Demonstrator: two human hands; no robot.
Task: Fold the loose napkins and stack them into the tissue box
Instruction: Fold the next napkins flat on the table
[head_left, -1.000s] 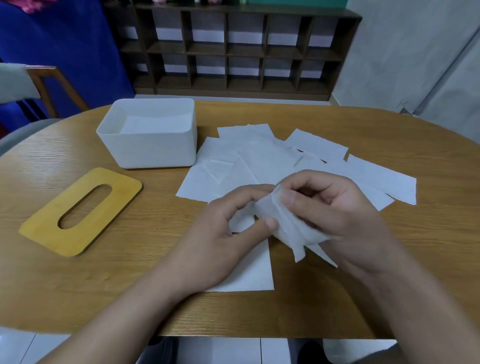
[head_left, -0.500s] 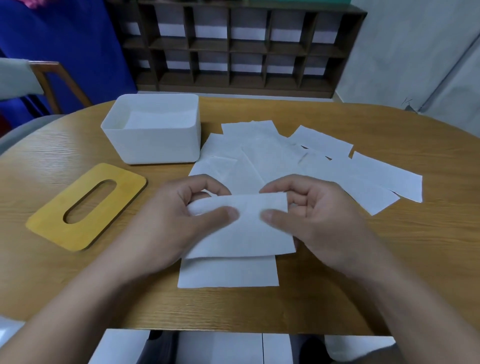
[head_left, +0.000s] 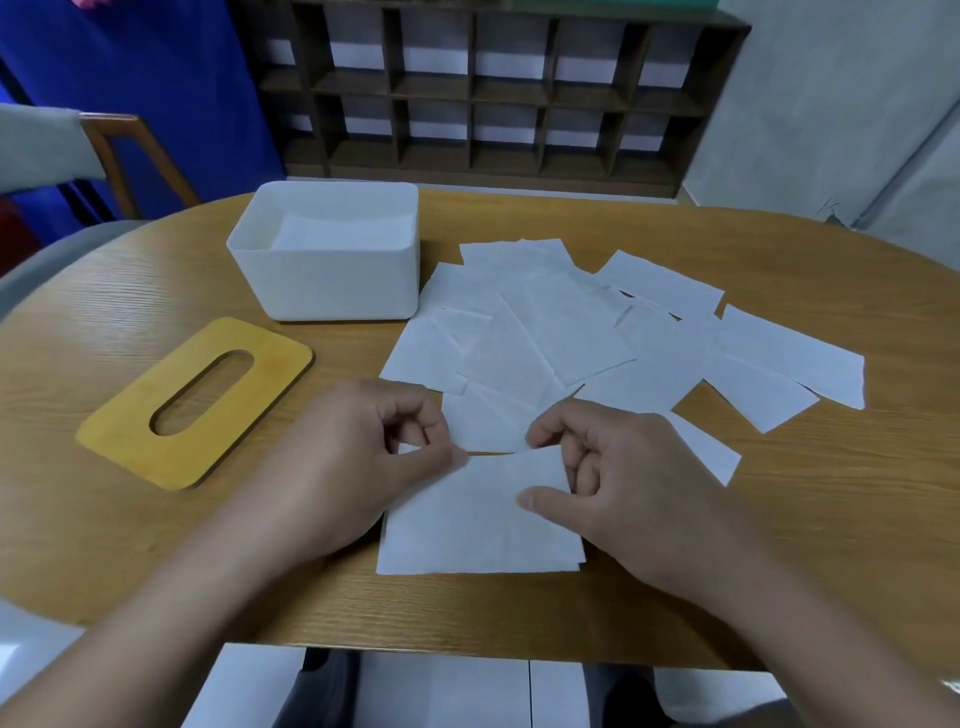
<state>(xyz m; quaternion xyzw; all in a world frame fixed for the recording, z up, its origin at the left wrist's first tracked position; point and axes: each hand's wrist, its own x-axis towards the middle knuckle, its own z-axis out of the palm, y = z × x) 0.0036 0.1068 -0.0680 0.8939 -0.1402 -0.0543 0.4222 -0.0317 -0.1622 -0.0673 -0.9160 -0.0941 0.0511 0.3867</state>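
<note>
White paper napkin (head_left: 478, 514) now lies flatter on the surface, both hands pinching its far edge, mid-fold: left hand (head_left: 353, 457), right hand (head_left: 613, 483).

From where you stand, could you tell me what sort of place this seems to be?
Probably a classroom or activity room, though I can't be sure: a dark cubby shelf of open compartments lines the wall, a wooden chair stands by an oval wooden table, and a blue curtain hangs behind.
</note>
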